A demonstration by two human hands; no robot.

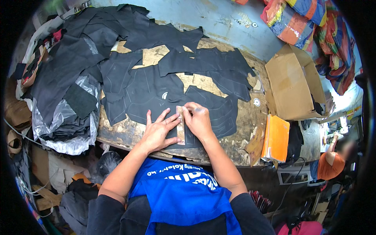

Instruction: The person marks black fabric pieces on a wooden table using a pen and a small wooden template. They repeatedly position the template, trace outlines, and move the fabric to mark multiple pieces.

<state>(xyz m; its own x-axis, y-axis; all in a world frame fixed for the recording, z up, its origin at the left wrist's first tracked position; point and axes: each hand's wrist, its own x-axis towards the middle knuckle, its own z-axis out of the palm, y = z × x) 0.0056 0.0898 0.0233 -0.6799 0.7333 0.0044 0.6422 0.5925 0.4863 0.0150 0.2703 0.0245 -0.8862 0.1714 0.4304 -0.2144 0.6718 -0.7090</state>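
A narrow, worn, light-brown strip [180, 131] lies upright along the front part of a black sheet [147, 100], which looks like leather or fabric and carries thin pale drawn lines. My left hand [157, 132] rests on the sheet with fingers spread, its thumb and fingertips pressing the strip's left side. At the strip's upper right edge, my right hand [199, 120] is closed in a pinch. Whatever its fingers hold, if anything, is hidden. More black cut pieces [199, 60] with ragged edges and pale outlines spread over the worn wooden table [121, 135].
Black material [62, 74] is heaped at the left over clear plastic [76, 143]. To the right stand an open cardboard box [288, 84] and an orange-covered stack [276, 137]. A person in orange [331, 162] is farther right. Colourful woven sacks [293, 27] hang at the upper right.
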